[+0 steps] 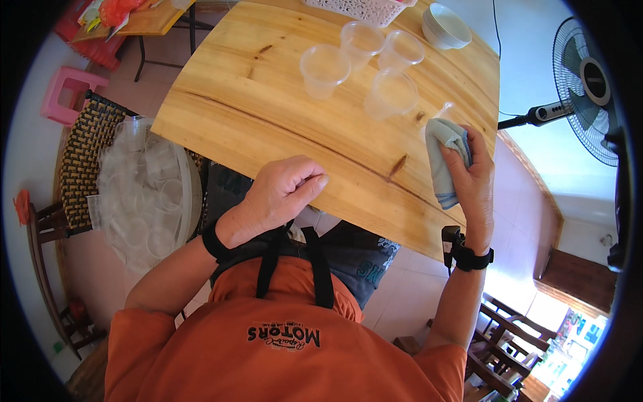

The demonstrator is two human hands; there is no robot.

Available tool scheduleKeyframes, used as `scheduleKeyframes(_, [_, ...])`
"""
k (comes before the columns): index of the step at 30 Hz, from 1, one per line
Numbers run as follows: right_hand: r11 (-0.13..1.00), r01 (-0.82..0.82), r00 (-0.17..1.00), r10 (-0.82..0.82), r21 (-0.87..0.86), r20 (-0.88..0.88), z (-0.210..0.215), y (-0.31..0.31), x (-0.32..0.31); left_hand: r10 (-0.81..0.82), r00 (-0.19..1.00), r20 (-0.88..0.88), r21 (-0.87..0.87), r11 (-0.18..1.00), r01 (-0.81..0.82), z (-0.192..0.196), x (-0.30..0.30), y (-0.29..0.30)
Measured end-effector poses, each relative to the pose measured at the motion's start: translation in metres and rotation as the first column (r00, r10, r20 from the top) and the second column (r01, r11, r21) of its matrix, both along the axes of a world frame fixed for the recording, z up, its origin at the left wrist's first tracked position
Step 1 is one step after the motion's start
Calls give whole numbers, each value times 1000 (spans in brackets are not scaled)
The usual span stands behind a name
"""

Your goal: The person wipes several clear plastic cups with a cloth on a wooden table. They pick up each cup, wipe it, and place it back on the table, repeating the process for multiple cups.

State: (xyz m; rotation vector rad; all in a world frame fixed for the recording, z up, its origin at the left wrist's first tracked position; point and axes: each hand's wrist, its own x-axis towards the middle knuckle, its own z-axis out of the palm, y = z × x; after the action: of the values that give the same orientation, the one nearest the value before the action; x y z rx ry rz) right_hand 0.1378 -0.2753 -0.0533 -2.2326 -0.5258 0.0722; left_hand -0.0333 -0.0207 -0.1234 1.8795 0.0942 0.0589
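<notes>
At the right side of the varnished yellow-wood table (261, 110), the right hand (475, 179) pinches a pale grey-green cloth with blue edging (438, 166). It looks light, limp, best gripped by its folds. The left hand (278, 191) curls near the table's front edge, contents hidden.

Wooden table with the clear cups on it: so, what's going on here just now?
A person in an orange shirt is at the wooden table, gripping a pale blue cloth in the right hand over its right side. The left hand is loosely curled by the near edge, with nothing visible in it. Four clear cups stand farther back, with stacked bowls and a white basket beyond them.
</notes>
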Motion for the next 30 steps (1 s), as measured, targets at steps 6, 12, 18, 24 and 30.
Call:
scheduleKeyframes(6, [996, 5, 998, 0, -86, 57, 6, -4, -27, -23, 999, -25, -68, 997, 21, 5, -1, 2])
scheduleKeyframes(12, [983, -150, 988, 153, -110, 18, 15, -2, -72, -38, 999, -37, -211, 977, 30, 31, 5, -5])
scheduleKeyframes(18, [897, -418, 901, 429, -144, 58, 13, 17, -95, -126, 989, -77, -253, 962, 103, 54, 20, -15])
scheduleKeyframes(24, [867, -476, 876, 482, -151, 6, 12, 24, -105, -63, 994, -91, -149, 988, 49, 55, 19, -9])
scheduleKeyframes(30, [925, -378, 926, 378, 31, 13, 6, 17, -113, 132, 990, -58, -137, 981, -139, 71, 2, 22])
